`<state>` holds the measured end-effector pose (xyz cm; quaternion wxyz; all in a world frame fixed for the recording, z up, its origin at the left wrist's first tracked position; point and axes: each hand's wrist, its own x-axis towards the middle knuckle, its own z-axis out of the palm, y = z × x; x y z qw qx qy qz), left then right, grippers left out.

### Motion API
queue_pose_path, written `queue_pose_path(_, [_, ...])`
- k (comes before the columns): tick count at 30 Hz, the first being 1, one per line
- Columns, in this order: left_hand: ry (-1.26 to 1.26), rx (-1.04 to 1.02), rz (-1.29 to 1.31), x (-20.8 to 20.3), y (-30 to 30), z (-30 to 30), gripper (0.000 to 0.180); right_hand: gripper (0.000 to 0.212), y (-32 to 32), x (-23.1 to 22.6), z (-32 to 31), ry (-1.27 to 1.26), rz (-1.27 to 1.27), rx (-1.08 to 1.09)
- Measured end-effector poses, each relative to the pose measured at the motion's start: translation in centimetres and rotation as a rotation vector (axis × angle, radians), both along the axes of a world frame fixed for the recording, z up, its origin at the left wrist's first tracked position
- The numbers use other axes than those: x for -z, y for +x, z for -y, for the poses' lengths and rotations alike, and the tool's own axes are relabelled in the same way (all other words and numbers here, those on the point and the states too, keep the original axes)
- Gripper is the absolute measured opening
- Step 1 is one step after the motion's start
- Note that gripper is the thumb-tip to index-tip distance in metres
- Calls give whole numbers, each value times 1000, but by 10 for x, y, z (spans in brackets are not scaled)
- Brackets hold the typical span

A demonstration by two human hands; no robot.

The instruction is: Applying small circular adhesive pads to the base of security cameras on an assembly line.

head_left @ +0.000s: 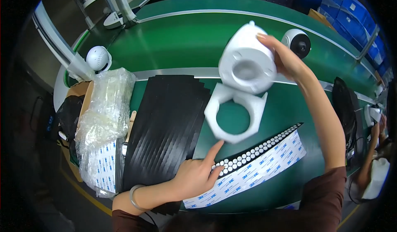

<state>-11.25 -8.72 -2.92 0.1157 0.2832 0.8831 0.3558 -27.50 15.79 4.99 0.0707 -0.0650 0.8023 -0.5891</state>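
Note:
My right hand (285, 58) grips a white rounded plastic housing (233, 52) from its right side, tilted so that a round recess faces me. Just below it, a white foam-like ring (212, 108) with a large round opening stands over the green table. My left hand (193, 175) has its index finger stretched out, the tip at the ring's lower edge. Its thumb lies over a black strip of small round white pads (264, 147), beside a white printed backing sheet (264, 175). The other left fingers are partly hidden.
Black flat sheets (165, 116) lie stacked left of centre, beside a clear bubble-wrap bundle (109, 99) and a cardboard box (86, 97). Across the green conveyor (173, 42) sit a white dome-shaped device (97, 58) and a white-and-black camera (297, 42). Another person's hands (378, 128) show at far right.

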Motion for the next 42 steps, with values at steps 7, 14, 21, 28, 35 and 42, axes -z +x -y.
queue_pose_path(7, [5, -14, 16, -4, -1, -3, 44, 83, 72, 9, 36, 256, 55, -21])
queue_pose_path(14, [5, 16, 99, -4, -4, -5, 26, 74, 61, 17, 18, 524, -134, -24])
queue_pose_path(21, [144, 43, 240, -15, -7, -5, 18, 72, 89, 8, 28, 550, -418, -218])
queue_pose_path(28, [264, 112, -19, -4, -4, 1, 14, 42, 163, -32, 19, 387, -731, -229])
queue_pose_path(35, [279, 132, 291, -27, -1, -3, 10, 13, 180, 32, 34, 380, -337, -276])
queue_pose_path(42, [371, 19, 243, -18, 2, -4, 9, 6, 176, 45, 42, 302, -381, -279])
